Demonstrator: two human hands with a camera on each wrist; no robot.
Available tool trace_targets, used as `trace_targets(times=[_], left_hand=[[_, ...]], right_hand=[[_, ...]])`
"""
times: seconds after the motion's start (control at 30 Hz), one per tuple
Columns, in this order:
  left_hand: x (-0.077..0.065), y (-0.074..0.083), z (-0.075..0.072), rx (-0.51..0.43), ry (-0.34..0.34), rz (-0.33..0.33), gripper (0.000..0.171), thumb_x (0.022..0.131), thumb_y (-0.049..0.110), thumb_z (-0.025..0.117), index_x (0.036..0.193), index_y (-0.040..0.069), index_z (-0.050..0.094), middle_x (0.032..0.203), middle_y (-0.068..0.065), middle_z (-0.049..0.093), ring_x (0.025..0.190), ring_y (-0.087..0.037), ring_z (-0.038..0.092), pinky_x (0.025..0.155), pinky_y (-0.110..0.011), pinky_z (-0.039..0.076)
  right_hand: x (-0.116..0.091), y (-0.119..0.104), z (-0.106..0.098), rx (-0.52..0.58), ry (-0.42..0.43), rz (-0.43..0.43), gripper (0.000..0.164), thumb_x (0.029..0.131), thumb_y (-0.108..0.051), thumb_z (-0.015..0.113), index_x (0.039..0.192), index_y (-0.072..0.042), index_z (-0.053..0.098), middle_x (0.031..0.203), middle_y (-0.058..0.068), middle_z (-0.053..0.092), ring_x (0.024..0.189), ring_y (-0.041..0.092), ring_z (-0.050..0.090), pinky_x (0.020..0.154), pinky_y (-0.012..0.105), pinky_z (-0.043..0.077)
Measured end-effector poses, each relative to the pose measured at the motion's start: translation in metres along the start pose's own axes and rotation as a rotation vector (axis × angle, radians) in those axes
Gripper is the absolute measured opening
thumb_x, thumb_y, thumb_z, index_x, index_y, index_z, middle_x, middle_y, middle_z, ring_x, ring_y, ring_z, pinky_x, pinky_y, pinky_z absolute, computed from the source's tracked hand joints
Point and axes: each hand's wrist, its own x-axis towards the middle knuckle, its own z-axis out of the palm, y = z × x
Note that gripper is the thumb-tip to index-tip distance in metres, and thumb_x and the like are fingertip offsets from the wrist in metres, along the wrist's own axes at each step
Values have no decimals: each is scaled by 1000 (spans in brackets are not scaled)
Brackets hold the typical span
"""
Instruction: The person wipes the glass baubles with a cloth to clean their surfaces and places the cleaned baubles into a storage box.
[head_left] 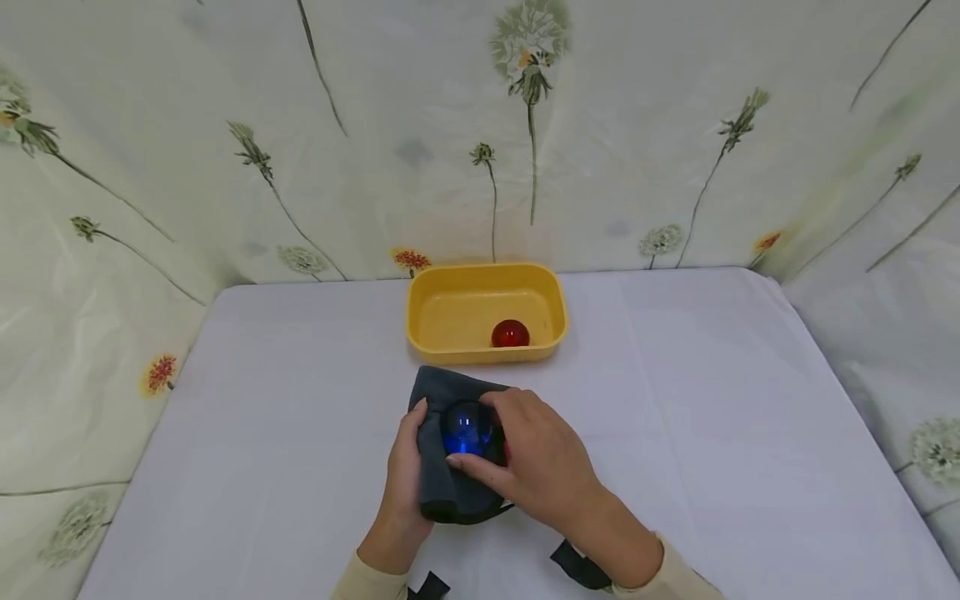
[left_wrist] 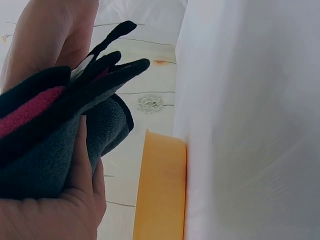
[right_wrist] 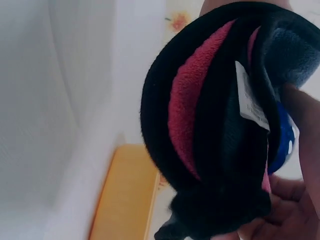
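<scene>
A transparent blue ball (head_left: 467, 427) rests against a dark grey-blue cloth (head_left: 442, 483) above the table's middle. My right hand (head_left: 547, 458) grips the ball with its thumb in front and fingers behind. My left hand (head_left: 405, 471) holds the cloth from the left, its thumb along the cloth's edge. In the left wrist view, the folded cloth (left_wrist: 35, 170) shows black trim and a pink inner side, with left fingers (left_wrist: 82, 165) beneath it. A white label (right_wrist: 250, 97) hangs from the cloth in the right wrist view, where the blue ball (right_wrist: 284, 140) is partly hidden.
Beyond the hands, a yellow tray (head_left: 480, 357) stands near the back edge of the white-covered table (head_left: 712, 433). Inside its front right part lies a red ball (head_left: 511, 333). A flower-patterned sheet (head_left: 420, 200) hangs behind and at both sides.
</scene>
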Motion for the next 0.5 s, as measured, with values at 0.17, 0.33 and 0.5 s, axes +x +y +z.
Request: trace_targets(times=[0.17,0.33,0.5], left_hand=[[-1,3,-1,-13,-9,26,70,108,59,31,160,13,23,146,-5,42,125,-17,45,104,-31,43],[1,3,-1,-8,-16,16,68,108,59,32,157,12,27,140,-4,46,122,-17,47,104,-31,43],[2,4,-1,-11,-10,13,69,108,60,32,158,13,26,143,-4,43,126,-17,44,105,-31,42]], right_hand=[[0,-1,-3,-21,-63,-41,93,84,-57,84,157,-15,44,120,5,64,106,18,60,92,37,55],[0,0,-5,-32,-76,-49,88,85,-54,84,158,-21,45,123,5,60,104,18,59,88,37,56],[1,1,-5,-12,-103,-58,82,88,-49,83,156,-21,47,129,5,57,107,18,59,91,37,56]])
